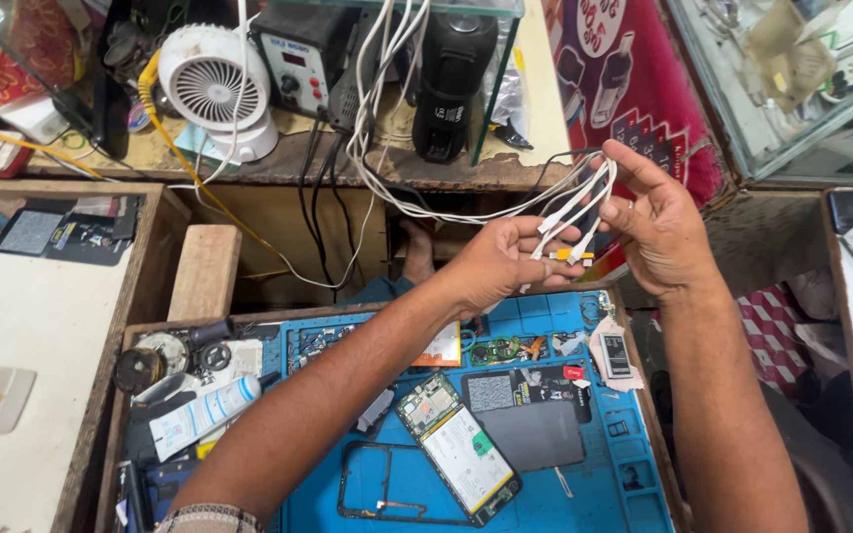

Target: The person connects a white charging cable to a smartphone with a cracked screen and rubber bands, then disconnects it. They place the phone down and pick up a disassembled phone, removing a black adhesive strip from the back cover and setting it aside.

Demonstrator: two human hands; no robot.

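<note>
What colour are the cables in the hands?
White cables, with orange at one plug; head view.

Bright, even light, seemingly from above; no hard shadows. Sharp focus on both hands, left hand (pixel 501 262) and right hand (pixel 659 232), and on the white cables (pixel 575 212) pinched between the fingers (pixel 555 259). Blue work mat (pixel 545 494) below the fingers is crisp, with soft shadow under the forearms. Glass case (pixel 792 89) up and right of the fingers shows pale glare. Wide-angle bending toward the edges; far corners slightly soft.
</note>
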